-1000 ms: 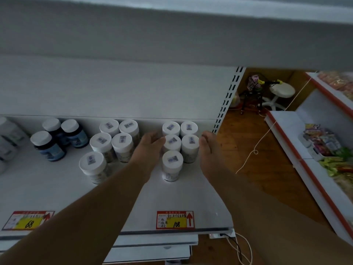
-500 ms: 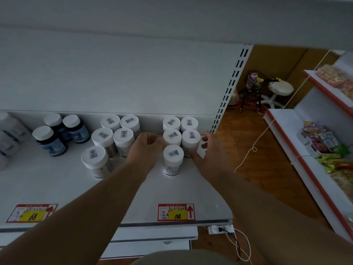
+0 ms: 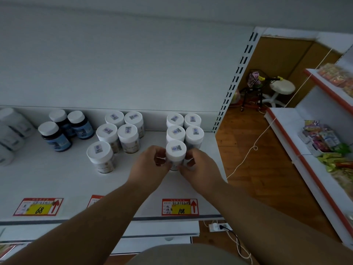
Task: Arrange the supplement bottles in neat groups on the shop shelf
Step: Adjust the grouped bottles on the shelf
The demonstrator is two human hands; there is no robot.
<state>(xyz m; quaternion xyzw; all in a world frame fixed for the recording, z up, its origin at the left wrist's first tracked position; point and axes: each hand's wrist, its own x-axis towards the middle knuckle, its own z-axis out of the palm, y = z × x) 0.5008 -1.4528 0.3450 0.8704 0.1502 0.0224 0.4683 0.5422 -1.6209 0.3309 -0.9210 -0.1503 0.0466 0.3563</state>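
1. Both hands now close on the front white-capped bottle: our left hand curls its fingers round the bottle's left side and our right hand pinches its right side.
2. A second ago the hands were further back, flanking the four-bottle block behind it; half a second ago they were drawing in. They have since come forward onto the single front bottle.
3. That bottle stands upright on the shop shelf, touching or just in front of the block's left column, above the "108" price tag.
4. We judge that the back four are squared and the odd fifth is being centred or nudged tight against them.
5. To the left, another group of white-capped bottles has its own loose front bottle standing apart; that likely needs the same treatment next.
6. Further left stand three dark blue-labelled bottles, near the "68" price tag.
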